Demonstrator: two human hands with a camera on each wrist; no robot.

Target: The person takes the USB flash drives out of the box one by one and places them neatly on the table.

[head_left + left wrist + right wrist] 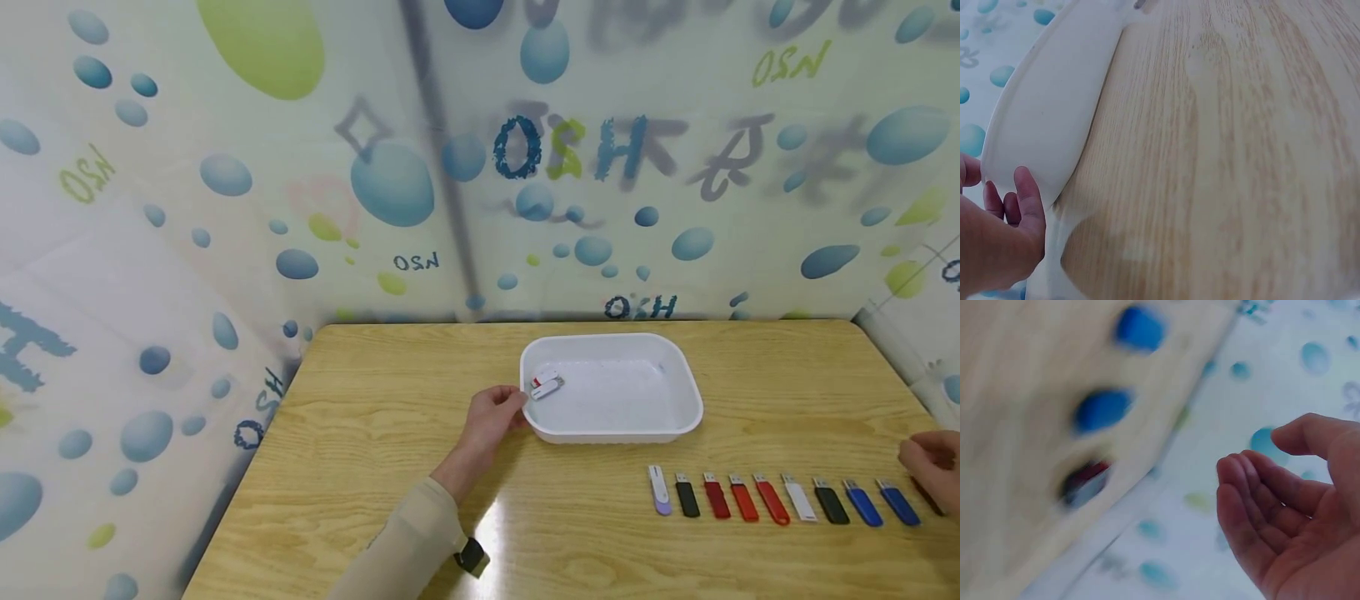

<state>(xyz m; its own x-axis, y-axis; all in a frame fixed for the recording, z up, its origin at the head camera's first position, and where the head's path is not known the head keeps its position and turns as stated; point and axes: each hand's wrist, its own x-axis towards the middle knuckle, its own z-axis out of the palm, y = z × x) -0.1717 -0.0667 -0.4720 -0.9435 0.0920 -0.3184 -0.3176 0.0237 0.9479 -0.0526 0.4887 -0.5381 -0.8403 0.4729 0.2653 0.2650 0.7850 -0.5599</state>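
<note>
My left hand (491, 417) holds the left rim of a white plastic tray (611, 435), fingers against its outer wall (1047, 112). Inside the tray, at its left end, lie two small white USB sticks (547, 388), one with a red and green mark. Beyond the right end of a row of USB sticks, my right hand (933, 467) hovers with fingers loosely bent and nothing in them (1291, 519). Closest to it is a dark USB stick (1085, 484) with red and grey parts, partly hidden by the hand in the head view. Beside that lies a blue USB stick (898, 503).
Along the table's front right, the row includes a white-and-purple stick (659, 490), a black one (686, 496), red ones (771, 500), a white one (798, 498) and another blue one (863, 503). A patterned curtain (465, 208) hangs behind the wooden table (360, 467).
</note>
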